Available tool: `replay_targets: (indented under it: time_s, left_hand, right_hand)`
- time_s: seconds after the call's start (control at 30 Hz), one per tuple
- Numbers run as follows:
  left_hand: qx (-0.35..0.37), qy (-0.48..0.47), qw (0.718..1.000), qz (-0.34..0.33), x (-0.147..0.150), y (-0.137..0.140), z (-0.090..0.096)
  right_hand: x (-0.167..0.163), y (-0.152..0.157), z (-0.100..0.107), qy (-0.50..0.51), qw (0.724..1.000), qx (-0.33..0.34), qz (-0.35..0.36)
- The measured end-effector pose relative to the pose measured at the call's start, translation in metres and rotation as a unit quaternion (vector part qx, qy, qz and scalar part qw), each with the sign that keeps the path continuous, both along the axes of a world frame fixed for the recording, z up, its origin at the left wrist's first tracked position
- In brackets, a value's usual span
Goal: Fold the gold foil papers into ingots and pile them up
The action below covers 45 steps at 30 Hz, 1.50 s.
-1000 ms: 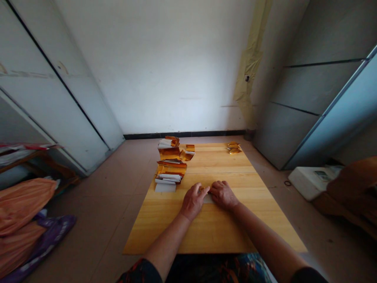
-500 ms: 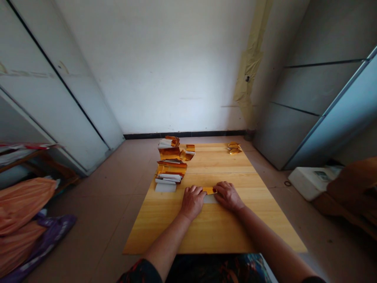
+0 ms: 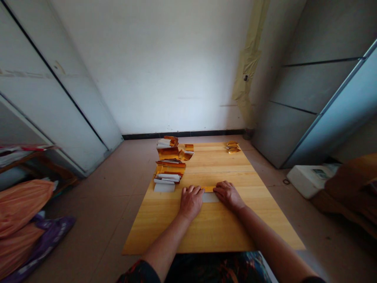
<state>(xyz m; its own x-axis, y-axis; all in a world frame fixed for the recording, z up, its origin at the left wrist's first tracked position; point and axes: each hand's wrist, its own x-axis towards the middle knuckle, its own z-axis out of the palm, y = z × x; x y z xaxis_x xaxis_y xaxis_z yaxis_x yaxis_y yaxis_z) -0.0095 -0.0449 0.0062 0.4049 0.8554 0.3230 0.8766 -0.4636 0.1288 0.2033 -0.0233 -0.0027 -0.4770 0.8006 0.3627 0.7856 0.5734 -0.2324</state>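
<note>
A small sheet of gold foil paper point(image 3: 209, 195) lies flat on the wooden table between my hands. Its far edge is turned over as a narrow gold strip, and the pale back shows on the near side. My left hand point(image 3: 191, 199) grips the left end of the fold with bent fingers. At the right end, my right hand point(image 3: 229, 195) pinches the same strip. My fingers cover both ends of the sheet. To the left, gold and white paper sheets point(image 3: 169, 169) lie in loose, curling stacks. Several folded gold paper pieces point(image 3: 233, 147) sit at the far right corner.
The wooden table point(image 3: 218, 232) stands before a white wall point(image 3: 176, 70). A grey fridge-like cabinet point(image 3: 306, 106) is at the right, with a white box point(image 3: 309, 181) on the floor near it. Orange and purple bags point(image 3: 26, 224) lie at the left.
The far edge of the gold paper now lies flatter and straighter as a narrow strip, with more pale back showing. Both hands stay nearly in place, and the view has shifted slightly.
</note>
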Motion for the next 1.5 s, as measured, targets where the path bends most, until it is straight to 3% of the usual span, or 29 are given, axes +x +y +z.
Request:
replay_targets:
  time_s: [0.23,0.87,0.93,1.03,1.13,1.23,1.33,1.5]
  left_hand:
    - [-0.010,-0.001,1.000,0.002,0.001,0.000,-0.001]
    - [-0.057,-0.011,0.998,0.035,0.002,0.000,-0.010]
    - [-0.061,-0.009,0.998,0.034,0.003,0.000,-0.011]
    - [-0.064,-0.006,0.997,0.041,0.003,0.000,-0.013]
    - [-0.065,-0.003,0.997,0.040,0.004,0.000,-0.014]
    - [-0.070,0.002,0.997,0.039,0.003,0.001,-0.013]
    - [-0.077,0.008,0.996,0.042,0.004,0.001,-0.011]
    - [-0.063,0.008,0.997,0.040,0.005,0.002,-0.011]
  right_hand:
    - [-0.006,0.002,0.003,-0.033,0.999,-0.026,-0.028]
    - [-0.009,-0.003,0.003,-0.063,0.998,0.003,-0.021]
    - [-0.007,0.000,0.001,-0.021,1.000,0.000,-0.012]
    - [0.000,0.010,0.002,0.126,0.992,0.006,-0.012]
    - [0.005,0.024,0.009,0.304,0.947,0.019,-0.105]
    - [-0.003,0.032,0.020,0.378,0.913,-0.010,-0.150]
    - [-0.026,0.033,0.024,0.335,0.932,-0.068,-0.118]
    - [-0.057,0.024,0.016,0.131,0.963,-0.170,-0.163]
